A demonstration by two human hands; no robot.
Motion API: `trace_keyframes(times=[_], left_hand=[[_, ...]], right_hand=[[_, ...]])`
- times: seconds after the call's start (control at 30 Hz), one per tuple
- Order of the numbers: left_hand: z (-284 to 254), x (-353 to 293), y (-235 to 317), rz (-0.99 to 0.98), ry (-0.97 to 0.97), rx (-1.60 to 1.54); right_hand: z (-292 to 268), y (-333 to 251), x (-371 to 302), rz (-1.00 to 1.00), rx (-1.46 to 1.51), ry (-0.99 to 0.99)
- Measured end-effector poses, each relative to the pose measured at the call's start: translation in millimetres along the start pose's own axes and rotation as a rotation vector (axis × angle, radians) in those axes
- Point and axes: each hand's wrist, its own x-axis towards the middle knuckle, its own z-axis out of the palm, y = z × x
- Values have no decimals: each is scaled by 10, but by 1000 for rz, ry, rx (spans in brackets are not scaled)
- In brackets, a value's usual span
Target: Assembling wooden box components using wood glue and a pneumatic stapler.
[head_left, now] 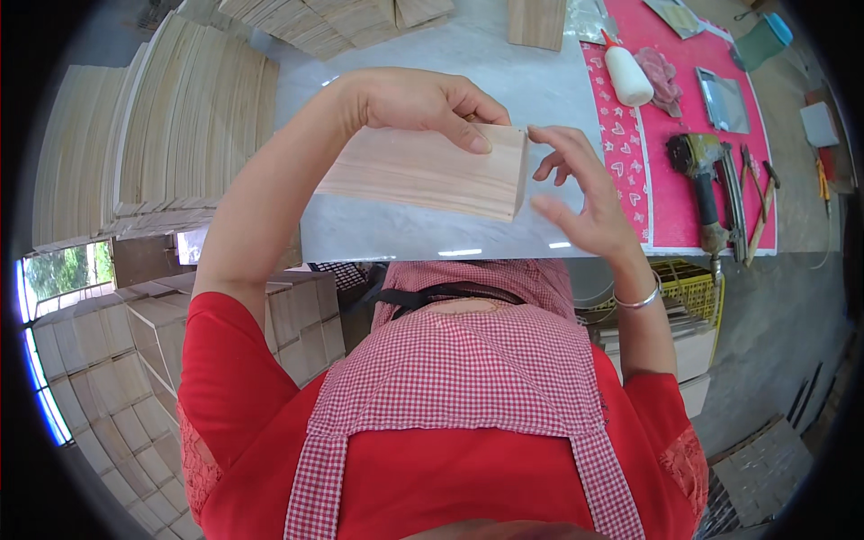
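Note:
A pale wooden box (423, 175) lies lengthwise over the table in front of me. My left hand (427, 103) grips its far edge near the right end, thumb pressed on the upper face and the fingers mostly hidden behind. Close to the box's right end is my right hand (580, 184), its fingers curved and spread apart. The index fingertip is at the far right corner, and whether it touches the wood I cannot tell. Nothing shows between the right thumb and fingers.
Stacked thin boards (198, 117) fill the table's left side. More wooden pieces (342, 22) and an upright block (536, 22) stand at the back. On a pink cloth (666, 211) to the right lie a white glue bottle (627, 76), a nail gun (702, 184), pliers (747, 180) and a hammer (767, 202).

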Motion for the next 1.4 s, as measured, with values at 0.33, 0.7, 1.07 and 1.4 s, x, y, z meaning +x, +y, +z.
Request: trace_keyframes(times=[0.33,0.7,1.07,1.4], left_hand=[[-54,396,-230,-79,-134,-103],[337,186,-119,46,257,441],[859,210,-235,229,676,855],[835,248,-206,152,612,812]], right_hand=[[146,623,79,265,536,-16],[152,739,74,282,623,-66],[178,738,82,265,583,-27],[170,770,53,256,615,-51]])
